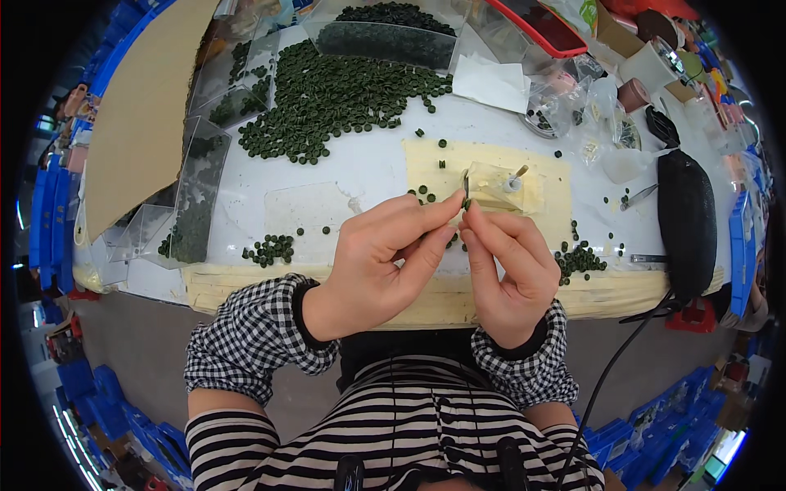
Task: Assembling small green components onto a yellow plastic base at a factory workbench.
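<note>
My left hand (372, 258) and my right hand (514, 266) meet fingertip to fingertip over the front of the table, both in a pinch. A small dark green round piece (467, 204) shows at the tips of my right fingers, and my left fingertips press close beside it. What my left pinch itself holds is hidden. Just above the fingertips stands a thin dark strip (466, 184); I cannot tell whether it is held or fixed. Behind it sits a cream-taped block (491, 184) with a small upright peg (516, 178).
A big heap of green round pieces (327, 102) lies at the back, with clear plastic bins (196, 192) and cardboard (139, 123) at left. Smaller piles (270, 250) flank my hands. At right are tweezers (640, 196), a black padded bundle (686, 221) and a red-cased phone (548, 29).
</note>
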A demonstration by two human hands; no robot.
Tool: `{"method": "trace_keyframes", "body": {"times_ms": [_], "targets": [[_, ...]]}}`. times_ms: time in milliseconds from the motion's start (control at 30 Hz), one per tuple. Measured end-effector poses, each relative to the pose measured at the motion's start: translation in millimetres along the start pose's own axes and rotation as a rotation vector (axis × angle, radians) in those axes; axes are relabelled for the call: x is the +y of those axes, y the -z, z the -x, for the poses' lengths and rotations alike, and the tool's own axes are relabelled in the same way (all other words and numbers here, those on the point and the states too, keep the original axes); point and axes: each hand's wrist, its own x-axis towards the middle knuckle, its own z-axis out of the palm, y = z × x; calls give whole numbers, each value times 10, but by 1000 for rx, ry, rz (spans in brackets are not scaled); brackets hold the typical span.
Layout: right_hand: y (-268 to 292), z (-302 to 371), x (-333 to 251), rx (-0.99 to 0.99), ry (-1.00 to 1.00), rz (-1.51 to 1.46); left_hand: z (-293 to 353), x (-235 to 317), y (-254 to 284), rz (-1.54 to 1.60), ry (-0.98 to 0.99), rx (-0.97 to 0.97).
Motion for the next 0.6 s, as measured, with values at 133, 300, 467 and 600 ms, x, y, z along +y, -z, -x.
{"method": "trace_keyframes", "body": {"times_ms": [133,300,467,600], "targets": [[8,1,28,-35,43,59,-5,-21,34,68,57,-66],[34,2,24,-108,101,173,8,-5,70,121,121,-91],[93,-18,43,-174,176,237,14,-7,78,161,169,-99],[118,-37,35,-185,205,256,16,10,98,189,211,-118]]}}
